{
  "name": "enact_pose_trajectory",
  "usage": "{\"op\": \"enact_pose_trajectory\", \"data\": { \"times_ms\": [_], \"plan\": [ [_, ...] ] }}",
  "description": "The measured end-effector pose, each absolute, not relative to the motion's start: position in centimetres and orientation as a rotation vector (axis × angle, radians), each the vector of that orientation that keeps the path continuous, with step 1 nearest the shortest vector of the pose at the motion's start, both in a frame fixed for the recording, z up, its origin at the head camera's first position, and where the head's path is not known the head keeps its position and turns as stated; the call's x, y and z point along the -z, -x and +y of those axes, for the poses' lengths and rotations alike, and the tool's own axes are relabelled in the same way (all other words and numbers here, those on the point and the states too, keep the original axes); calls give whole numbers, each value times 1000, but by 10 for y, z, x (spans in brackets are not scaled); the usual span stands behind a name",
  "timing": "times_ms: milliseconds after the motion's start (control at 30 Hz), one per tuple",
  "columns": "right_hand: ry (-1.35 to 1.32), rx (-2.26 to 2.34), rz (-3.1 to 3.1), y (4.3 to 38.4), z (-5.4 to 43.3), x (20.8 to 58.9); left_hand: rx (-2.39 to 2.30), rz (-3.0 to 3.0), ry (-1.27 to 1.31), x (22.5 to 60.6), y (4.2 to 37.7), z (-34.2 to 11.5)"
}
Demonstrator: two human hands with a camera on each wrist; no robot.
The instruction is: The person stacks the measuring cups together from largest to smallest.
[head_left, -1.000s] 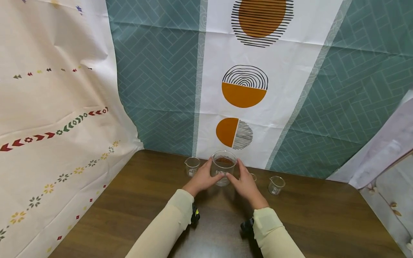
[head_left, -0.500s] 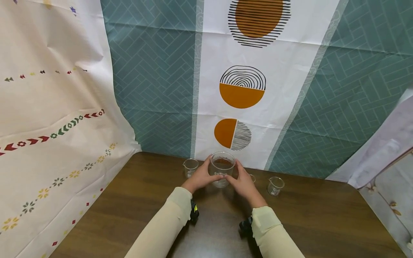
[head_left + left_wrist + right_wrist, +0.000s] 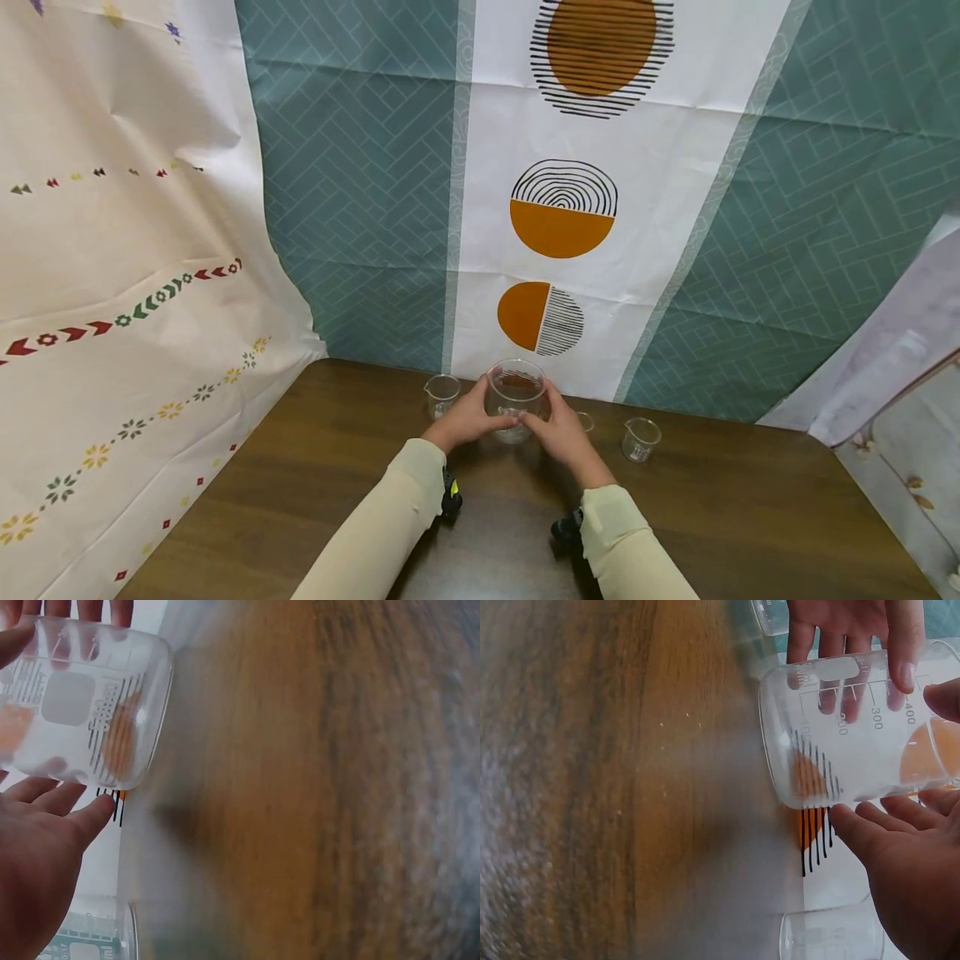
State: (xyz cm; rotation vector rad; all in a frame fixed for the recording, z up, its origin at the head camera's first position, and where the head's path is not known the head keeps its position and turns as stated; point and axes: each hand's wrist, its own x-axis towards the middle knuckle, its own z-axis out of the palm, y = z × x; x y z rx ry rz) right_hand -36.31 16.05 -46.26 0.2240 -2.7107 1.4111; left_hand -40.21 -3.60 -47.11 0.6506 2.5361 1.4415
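Observation:
A large clear glass beaker (image 3: 516,402) stands upright at the back of the wooden table, between both hands. My left hand (image 3: 467,417) holds its left side, with the thumb across the front. My right hand (image 3: 564,427) grips the right side the same way, and the two thumbs meet at the front. White graduation marks show on the beaker (image 3: 870,727) in the right wrist view, where its base is right at the tabletop. In the left wrist view, the left hand's fingers (image 3: 56,802) lie along the glass.
One small beaker (image 3: 442,396) stands left of the large one. Another small beaker (image 3: 587,419) is mostly hidden behind the right hand, and a third small beaker (image 3: 641,440) stands farther right. A patterned cloth (image 3: 562,250) hangs along the table's back edge.
The head view has shifted slightly, so everything sits a little lower and more to the left. Both hands keep their hold on the large beaker, which stays in place.

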Motion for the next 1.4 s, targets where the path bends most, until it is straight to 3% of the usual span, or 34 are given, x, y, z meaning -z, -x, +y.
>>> {"op": "enact_pose_trajectory", "data": {
  "times_ms": [1400],
  "plan": [
    [-329,-1465,-2711,337,156,456,-1501,2466,-741,469,377,-51]
  ]
}}
